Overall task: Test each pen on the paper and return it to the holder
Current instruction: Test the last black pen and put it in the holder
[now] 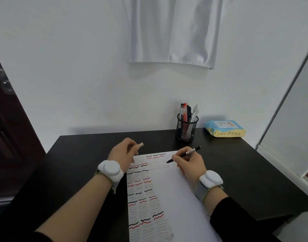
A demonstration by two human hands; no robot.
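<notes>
Near edge: paper [181, 198] lies flat on the dark surface [245, 172], its left half filled with rows of black, red and faint wavy test strokes, its right half blank.

Mid: right hand [189, 163] is closed around a black pen [183, 155] in a writing grip, tip down-left at the paper's far edge, just right of the last squiggles in the top row. Can't tell whether the tip is touching the sheet or just above it. Left hand [122, 154] sits at the paper's far-left corner, fingers curled around a small pale piece [141, 144], probably the pen's cap, though it's too small to be sure. Heel of that hand seems to pin the sheet. White wrist devices on both arms.

Far: mesh holder [186, 128] stands upright on the far right of the surface, well apart from the hands, with several pens in it, red and clear ones visible. A blue-yellow wipes pack [224, 128] lies right of it.

Step in hand, my read: test stroke with the black pen, top row, next free slot.

Next move needs: short wavy stroke into blank space to the right, then cap back on if that piece is the cap (both hands meet), then right hand reaches far-right and drops the pen upright into the holder among the others. Pens already crowd it, so aim for a gap.
</notes>
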